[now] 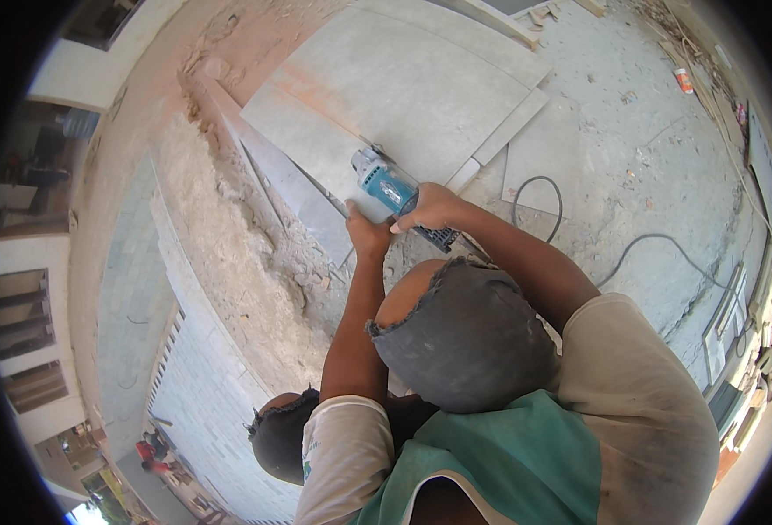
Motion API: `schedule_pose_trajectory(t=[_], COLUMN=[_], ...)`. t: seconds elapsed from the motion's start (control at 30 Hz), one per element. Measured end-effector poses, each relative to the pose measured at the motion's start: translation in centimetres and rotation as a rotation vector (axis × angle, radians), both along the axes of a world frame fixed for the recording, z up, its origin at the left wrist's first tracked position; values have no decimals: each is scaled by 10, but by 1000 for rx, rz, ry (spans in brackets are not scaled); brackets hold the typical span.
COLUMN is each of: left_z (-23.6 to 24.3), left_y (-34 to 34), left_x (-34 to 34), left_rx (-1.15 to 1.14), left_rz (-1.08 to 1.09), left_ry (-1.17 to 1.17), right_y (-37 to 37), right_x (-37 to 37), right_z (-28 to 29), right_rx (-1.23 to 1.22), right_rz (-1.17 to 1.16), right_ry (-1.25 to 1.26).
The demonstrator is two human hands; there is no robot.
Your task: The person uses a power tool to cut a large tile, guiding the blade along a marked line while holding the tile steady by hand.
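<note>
My right hand is wrapped around the body of a teal and grey angle grinder. The grinder's metal head points to the far left, resting over a large grey tile. A thin cut line with orange-red dust runs across the tile from the head. At the tile's near edge, beside the grinder, my left hand grips the rim with its thumb on top; its other fingers are mostly hidden. The grinder's disc is hard to make out. My bent knees are close below the hands, in dark, frayed-edged shorts.
A black cable loops over the dusty concrete floor on the right. Narrow tile offcuts lie left of the large tile, beside a broken concrete edge. Further left is a lower tiled surface. Scrap pieces and a red-orange cup are at the right.
</note>
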State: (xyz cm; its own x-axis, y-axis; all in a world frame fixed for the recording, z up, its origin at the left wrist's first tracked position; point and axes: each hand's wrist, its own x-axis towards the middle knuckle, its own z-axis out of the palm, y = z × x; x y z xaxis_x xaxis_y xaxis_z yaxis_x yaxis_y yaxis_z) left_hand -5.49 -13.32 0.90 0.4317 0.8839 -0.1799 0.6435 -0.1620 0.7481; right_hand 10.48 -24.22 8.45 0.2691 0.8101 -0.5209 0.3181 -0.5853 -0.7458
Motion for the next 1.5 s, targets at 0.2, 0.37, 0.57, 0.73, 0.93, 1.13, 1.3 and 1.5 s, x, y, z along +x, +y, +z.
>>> schedule_pose_trajectory(t=[0.2,0.37,0.57,0.73,0.93,1.13,1.3,1.5], left_z=[6,12,20,16,16,14,20,27], left_y=[-2,-4,-6,-4,-4,-3,-6,-8], left_x=[1,1,4,2,2,1,3,4], left_rx=[4,-8,-13,-23,-19,2,24,23], left_rz=[3,10,13,15,17,13,2,4], left_ry=[1,-5,21,-5,-14,-6,-20,-28], right_y=[-3,-5,-9,-12,-16,-19,-22,-26], right_x=[0,-3,-2,-3,-4,-5,-5,-6], right_z=[-5,0,1,-1,6,9,8,11], right_rx=[18,-23,-15,-12,-19,-18,-25,-36], right_rz=[-10,-25,-28,-28,-39,-37,-37,-39], right_ry=[6,-3,2,-10,-7,-11,-2,-7])
